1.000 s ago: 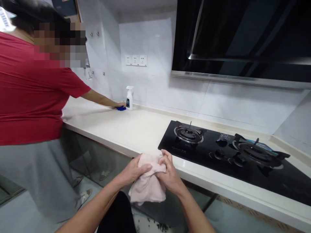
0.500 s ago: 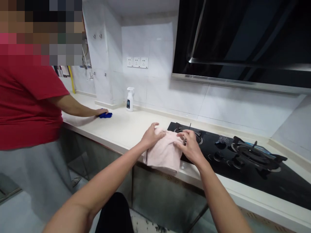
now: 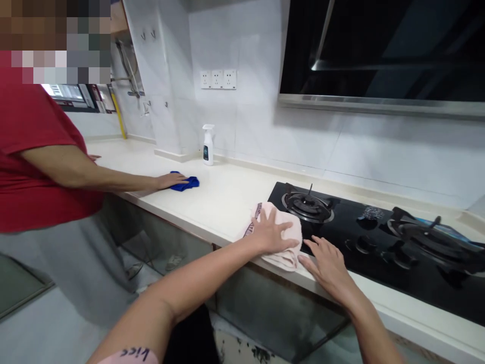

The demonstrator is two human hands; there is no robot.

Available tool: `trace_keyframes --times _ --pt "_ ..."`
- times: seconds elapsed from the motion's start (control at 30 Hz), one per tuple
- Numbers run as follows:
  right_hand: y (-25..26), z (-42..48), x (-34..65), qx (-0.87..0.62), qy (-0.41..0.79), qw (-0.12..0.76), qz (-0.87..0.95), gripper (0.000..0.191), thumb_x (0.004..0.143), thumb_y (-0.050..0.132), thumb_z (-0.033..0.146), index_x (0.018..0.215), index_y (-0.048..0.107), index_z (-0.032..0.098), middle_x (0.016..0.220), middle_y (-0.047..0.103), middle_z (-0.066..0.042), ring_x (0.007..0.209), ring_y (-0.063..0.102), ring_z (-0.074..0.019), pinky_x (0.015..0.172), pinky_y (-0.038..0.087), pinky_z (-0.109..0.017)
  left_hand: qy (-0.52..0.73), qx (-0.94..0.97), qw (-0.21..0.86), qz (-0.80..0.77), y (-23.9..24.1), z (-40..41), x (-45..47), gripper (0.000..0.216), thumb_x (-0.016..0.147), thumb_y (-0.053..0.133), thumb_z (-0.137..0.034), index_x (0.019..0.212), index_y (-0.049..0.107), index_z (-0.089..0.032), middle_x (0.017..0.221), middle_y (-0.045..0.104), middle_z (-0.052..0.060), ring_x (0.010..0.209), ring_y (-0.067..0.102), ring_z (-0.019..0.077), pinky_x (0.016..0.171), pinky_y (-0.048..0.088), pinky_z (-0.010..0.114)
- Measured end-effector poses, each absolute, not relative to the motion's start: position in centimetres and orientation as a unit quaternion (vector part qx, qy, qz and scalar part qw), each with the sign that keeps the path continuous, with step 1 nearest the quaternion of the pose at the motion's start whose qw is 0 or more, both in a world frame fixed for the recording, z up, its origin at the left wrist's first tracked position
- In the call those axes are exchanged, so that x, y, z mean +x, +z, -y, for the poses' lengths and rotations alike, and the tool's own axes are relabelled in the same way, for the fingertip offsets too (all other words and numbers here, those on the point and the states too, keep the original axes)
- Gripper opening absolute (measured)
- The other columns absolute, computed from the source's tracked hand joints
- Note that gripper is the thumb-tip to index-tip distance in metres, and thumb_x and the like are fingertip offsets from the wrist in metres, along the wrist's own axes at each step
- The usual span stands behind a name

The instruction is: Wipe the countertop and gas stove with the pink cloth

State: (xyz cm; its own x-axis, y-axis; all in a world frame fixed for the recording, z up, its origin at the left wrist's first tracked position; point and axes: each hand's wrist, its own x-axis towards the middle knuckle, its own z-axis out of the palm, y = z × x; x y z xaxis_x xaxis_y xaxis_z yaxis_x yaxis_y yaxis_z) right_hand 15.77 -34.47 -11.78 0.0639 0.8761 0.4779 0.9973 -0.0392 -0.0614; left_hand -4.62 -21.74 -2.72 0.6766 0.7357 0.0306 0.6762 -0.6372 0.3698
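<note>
A folded pale pink towel (image 3: pixel 282 227) lies at the counter's front edge, partly over the left corner of the black gas hob (image 3: pixel 350 237). My left hand (image 3: pixel 273 233) presses on top of the towel, palm down with fingers spread. Just right of the towel, my right hand (image 3: pixel 326 260) rests at the hob's front edge, empty, fingers stretched and thumb apart. Its thumb is close to the towel's lower corner; whether they touch, I cannot tell.
To the left, a co-worker's hand (image 3: pixel 172 180) lies on a blue cloth (image 3: pixel 187 184) on the white counter (image 3: pixel 223 202). A white spray bottle (image 3: pixel 208 146) stands by the wall. The black range hood (image 3: pixel 379 50) hangs above the hob.
My left hand has moved from the towel's edge to flat on top of it. My right hand has left the towel for its right side. The co-worker's blue cloth has shifted right.
</note>
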Motion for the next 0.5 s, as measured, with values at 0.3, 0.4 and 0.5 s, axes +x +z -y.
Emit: trace_keyframes --times 0.3,0.4,0.5 --pt "-11.9 35.4 16.8 -0.683 -0.142 0.21 0.685 0.065 0.104 0.033 0.062 0.142 0.065 0.021 0.153 0.057 -0.015 0.145 0.047 -0.0371 0.118 0.039 -0.058 0.096 0.876 0.121 -0.458 -2.5 12.7 -3.2 0.068 0.094 0.04 -0.076 0.157 0.044 -0.054 0.174 0.028 -0.001 0.156 0.018 0.0474 0.117 0.016 0.082" --pt "-11.6 35.6 16.8 -0.681 -0.135 0.224 0.684 0.063 0.105 0.033 0.063 0.141 0.065 0.023 0.152 0.057 -0.013 0.144 0.049 -0.0356 0.117 0.039 -0.057 0.09 0.861 0.106 -0.489 -2.7 8.9 -5.0 0.069 0.094 0.04 -0.076 0.159 0.04 -0.054 0.175 0.025 0.0 0.156 0.017 0.0484 0.114 0.012 0.086" --pt "-11.3 35.6 16.5 -0.679 -0.127 0.235 0.684 0.06 0.105 0.034 0.061 0.141 0.065 0.025 0.152 0.058 -0.012 0.143 0.05 -0.0341 0.117 0.039 -0.057 0.094 0.826 0.091 -0.549 -2.5 5.7 -7.9 0.068 0.095 0.036 -0.073 0.16 0.038 -0.053 0.177 0.022 0.0 0.156 0.017 0.0471 0.114 0.012 0.085"
